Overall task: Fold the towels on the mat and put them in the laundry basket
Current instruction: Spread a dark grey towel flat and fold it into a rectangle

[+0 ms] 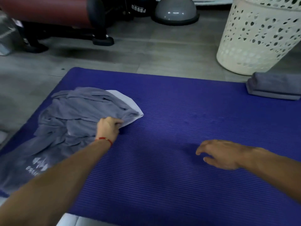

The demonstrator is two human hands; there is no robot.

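A crumpled grey towel (70, 115) lies on the left part of the blue ribbed mat (179, 119). My left hand (108, 127) grips its right edge, where a pale corner sticks out. My right hand (223, 154) hovers just above the bare mat to the right, its fingers relaxed and holding nothing. A folded grey towel (275, 86) sits at the mat's far right edge. Just behind it, on the floor, stands the white perforated laundry basket (259, 38).
Grey tiled floor (146, 51) lies beyond the mat. At the back stand a dark red exercise machine (53, 15) with black feet and a grey half-dome balance trainer (175, 11). A pale object (71, 221) shows at the near mat edge.
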